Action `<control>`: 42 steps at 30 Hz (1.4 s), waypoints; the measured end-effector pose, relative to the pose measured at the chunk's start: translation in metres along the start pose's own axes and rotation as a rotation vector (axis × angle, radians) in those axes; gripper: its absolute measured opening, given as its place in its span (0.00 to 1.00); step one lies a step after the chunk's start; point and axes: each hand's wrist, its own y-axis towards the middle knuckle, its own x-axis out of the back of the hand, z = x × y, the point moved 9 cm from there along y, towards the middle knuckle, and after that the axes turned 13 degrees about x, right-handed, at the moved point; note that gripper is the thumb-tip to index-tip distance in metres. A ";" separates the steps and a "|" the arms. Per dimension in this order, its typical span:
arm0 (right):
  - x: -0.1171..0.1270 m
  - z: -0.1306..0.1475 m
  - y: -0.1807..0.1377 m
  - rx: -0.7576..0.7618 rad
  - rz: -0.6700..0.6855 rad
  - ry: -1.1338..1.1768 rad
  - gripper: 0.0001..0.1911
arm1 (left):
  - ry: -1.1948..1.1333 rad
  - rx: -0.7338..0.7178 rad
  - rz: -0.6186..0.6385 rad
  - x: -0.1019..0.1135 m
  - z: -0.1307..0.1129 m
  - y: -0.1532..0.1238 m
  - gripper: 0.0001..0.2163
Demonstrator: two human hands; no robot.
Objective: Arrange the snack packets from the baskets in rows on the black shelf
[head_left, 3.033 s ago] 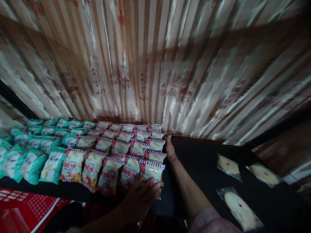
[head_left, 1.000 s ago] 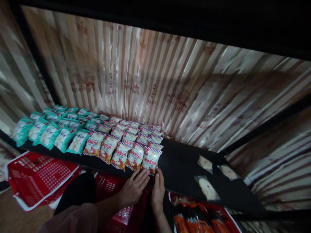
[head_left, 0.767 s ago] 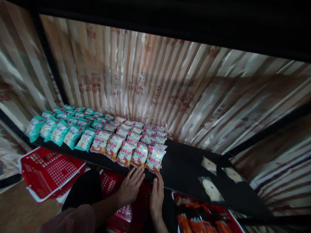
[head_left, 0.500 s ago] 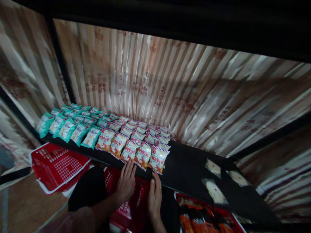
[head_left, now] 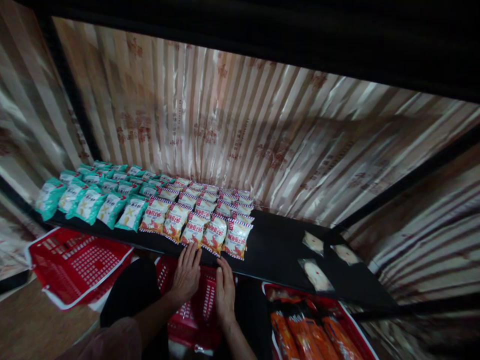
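Note:
On a black shelf stand rows of white, orange and red snack bags with striped edges. My left hand lies at the shelf's front edge, fingers stretched out, its fingertips at the bottom of a front-row bag. Just right of it, my right hand is open too, with straight fingers pointing up at the shelf edge below the bags. Neither hand grips anything. Left of these bags, several teal and white snack bags stand in similar rows.
Flat clear packets with pale round contents lie on the shelf's right part. Below are a red basket at left, another red basket under my hands, and orange packages in a third. Striped sheeting backs the shelf.
The view has shifted slightly, so the shelf's things sit further left and more of the orange packages shows. Both hands keep nearly the same place at the front bags.

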 end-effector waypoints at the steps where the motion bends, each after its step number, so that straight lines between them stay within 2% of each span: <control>1: 0.001 -0.001 0.000 -0.004 0.000 -0.005 0.24 | -0.003 0.000 0.001 -0.001 0.000 -0.001 0.23; 6: 0.008 -0.003 0.000 -0.015 -0.010 -0.021 0.24 | -0.032 -0.054 0.003 -0.004 -0.011 -0.004 0.21; 13: 0.021 -0.011 0.005 -0.033 -0.036 -0.032 0.26 | -0.075 -0.151 0.050 -0.003 -0.040 -0.001 0.21; 18: 0.023 -0.017 0.006 -0.034 -0.020 -0.027 0.27 | -0.082 -0.182 0.090 -0.012 -0.054 0.000 0.20; 25: 0.029 -0.016 0.011 -0.025 -0.015 -0.012 0.26 | -0.070 -0.166 0.131 -0.023 -0.059 -0.001 0.20; 35: 0.056 -0.020 0.018 -0.043 -0.084 -0.027 0.26 | -0.164 -0.097 0.183 -0.021 -0.061 -0.008 0.20; 39: 0.074 -0.023 0.020 -0.054 -0.124 -0.001 0.25 | -0.395 0.016 0.220 -0.005 -0.075 0.000 0.18; 42: 0.097 -0.032 0.020 -0.105 -0.171 0.011 0.26 | -0.765 0.141 0.347 0.030 -0.103 0.016 0.16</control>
